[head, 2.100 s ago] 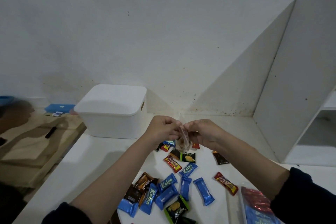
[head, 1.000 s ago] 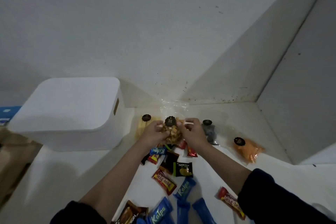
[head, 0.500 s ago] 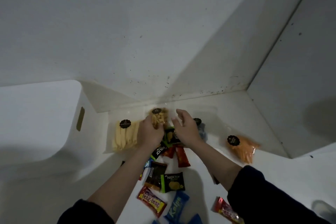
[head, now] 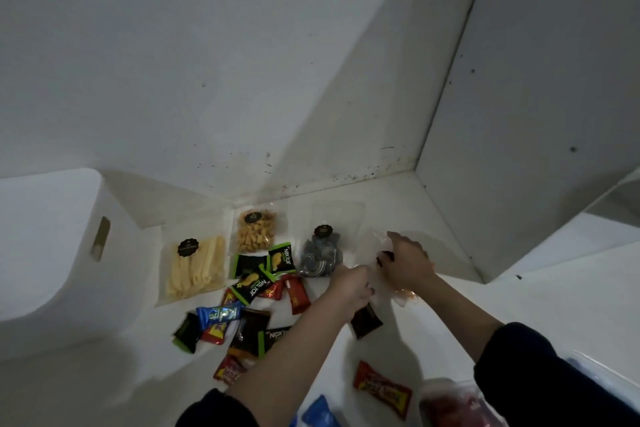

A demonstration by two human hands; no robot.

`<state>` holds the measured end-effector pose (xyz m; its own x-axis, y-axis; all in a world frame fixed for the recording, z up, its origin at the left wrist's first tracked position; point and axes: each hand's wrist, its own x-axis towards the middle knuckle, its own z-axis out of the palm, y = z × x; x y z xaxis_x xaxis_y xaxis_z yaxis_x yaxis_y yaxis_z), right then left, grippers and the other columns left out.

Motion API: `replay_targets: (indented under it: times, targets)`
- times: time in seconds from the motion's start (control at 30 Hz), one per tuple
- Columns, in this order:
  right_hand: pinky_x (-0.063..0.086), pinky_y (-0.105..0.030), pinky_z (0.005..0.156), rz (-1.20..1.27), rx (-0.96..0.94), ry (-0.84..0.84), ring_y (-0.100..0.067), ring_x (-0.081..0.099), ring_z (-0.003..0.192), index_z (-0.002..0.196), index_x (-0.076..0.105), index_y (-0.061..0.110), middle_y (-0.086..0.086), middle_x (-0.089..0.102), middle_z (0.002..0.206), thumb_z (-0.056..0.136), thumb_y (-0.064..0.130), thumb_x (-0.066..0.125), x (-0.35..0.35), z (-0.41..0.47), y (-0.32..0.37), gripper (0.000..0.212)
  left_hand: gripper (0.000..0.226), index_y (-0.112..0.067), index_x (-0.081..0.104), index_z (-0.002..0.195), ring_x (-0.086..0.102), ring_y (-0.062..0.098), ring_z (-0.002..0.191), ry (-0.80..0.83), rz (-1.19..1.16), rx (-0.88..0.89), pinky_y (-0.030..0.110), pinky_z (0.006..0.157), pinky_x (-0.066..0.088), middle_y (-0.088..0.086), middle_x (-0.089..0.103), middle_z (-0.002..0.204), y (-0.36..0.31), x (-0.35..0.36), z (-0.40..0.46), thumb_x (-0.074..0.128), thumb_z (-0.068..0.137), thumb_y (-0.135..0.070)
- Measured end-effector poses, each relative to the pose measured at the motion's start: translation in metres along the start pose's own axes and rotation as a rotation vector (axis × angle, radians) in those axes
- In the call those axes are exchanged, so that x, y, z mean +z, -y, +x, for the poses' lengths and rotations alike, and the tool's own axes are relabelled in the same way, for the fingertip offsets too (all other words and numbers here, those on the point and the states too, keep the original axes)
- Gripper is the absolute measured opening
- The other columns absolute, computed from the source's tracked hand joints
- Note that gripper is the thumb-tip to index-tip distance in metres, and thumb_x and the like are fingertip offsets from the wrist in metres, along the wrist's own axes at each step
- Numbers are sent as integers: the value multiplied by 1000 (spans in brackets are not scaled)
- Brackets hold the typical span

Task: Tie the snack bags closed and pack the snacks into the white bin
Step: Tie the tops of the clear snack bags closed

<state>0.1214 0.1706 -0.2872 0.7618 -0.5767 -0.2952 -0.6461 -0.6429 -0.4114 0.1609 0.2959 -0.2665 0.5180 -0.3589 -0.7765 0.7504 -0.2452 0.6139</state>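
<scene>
The closed white bin [head: 45, 253] stands at the left of the white tabletop. Three clear snack bags with black labels lie along the back: yellow sticks [head: 195, 265], golden nuts [head: 256, 230] and dark grey cookies [head: 320, 255]. To their right, both my hands are on an orange snack bag [head: 403, 298], which they mostly hide. My left hand [head: 353, 288] grips its clear plastic at the near side. My right hand [head: 405, 263] grips the plastic at the top.
Several small wrapped snacks [head: 252, 288] lie scattered in front of the bags, with a dark one [head: 365, 321] under my left wrist. A red wrapped bar [head: 381, 390] and a clear container with red contents [head: 457, 406] sit near the front. A white side panel [head: 519, 114] closes the right.
My hands let go of the golden nut bag, which now lies at the back. Both hands moved right and took hold of the orange snack bag. The view swung closer to the table.
</scene>
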Motion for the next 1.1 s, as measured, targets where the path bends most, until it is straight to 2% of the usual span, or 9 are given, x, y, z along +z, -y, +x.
replay_targets:
  times: [0.13,0.27,0.37,0.5,0.67,0.77,0.87,0.97,1.1]
  targets:
    - [44,-40,96,135,-35,-22,-32,48,120,136,43,12,-13,53,128,86,28,55,3,-7,-17,54,50,2,43,125,44,14,52,-38,26,31,23,48,31,5,43,69,1,18,-2,57,77,-7]
    - [47,-32,89,328,-9,-162,-27,57,108,133,46,9,-13,53,121,81,22,61,-8,-18,-27,56,81,-6,37,133,62,21,90,-76,43,69,26,64,39,7,58,99,7,28,1,62,58,-24]
    - [46,-28,87,453,-42,-252,-23,58,102,135,43,9,-9,49,115,80,17,66,-20,-34,-27,60,60,-19,30,140,61,18,98,-32,17,156,29,77,40,8,56,124,1,31,-16,58,87,-21]
    - [45,-25,85,532,-143,-342,-16,54,100,137,39,15,0,41,111,78,14,67,-38,-63,-19,65,29,-30,48,124,60,18,100,-7,107,314,30,70,45,4,58,116,-14,30,-54,46,96,-40]
    - [41,-17,81,543,-265,-401,-10,52,94,137,38,11,-2,40,123,82,16,65,-60,-102,11,61,31,-29,61,117,56,17,105,-50,261,560,38,92,48,-4,60,106,-31,15,-110,37,100,-38]
    - [41,-9,69,586,-347,-419,-7,55,92,132,41,12,3,49,118,85,23,65,-71,-123,33,54,24,-33,62,100,55,10,86,-109,298,665,26,76,50,-15,55,84,-38,0,-143,39,99,-38]
    - [42,-7,62,683,-396,-427,-6,60,87,121,47,13,7,58,103,88,30,62,-83,-148,57,40,31,-21,64,118,53,-3,85,-142,251,793,12,71,44,-18,58,95,-41,-26,-177,43,99,-34]
    - [40,-4,62,710,-469,-414,-6,61,84,114,52,13,7,62,94,87,32,63,-90,-170,76,34,29,-22,67,115,59,4,103,-172,245,932,27,90,49,-10,66,112,-39,-54,-206,49,97,-33]
    - [39,-11,67,715,-553,-380,-4,60,93,118,51,18,6,61,105,85,36,65,-99,-196,97,40,17,-24,70,102,67,9,92,-168,221,1053,26,81,52,-5,72,95,-34,-88,-241,56,94,-25]
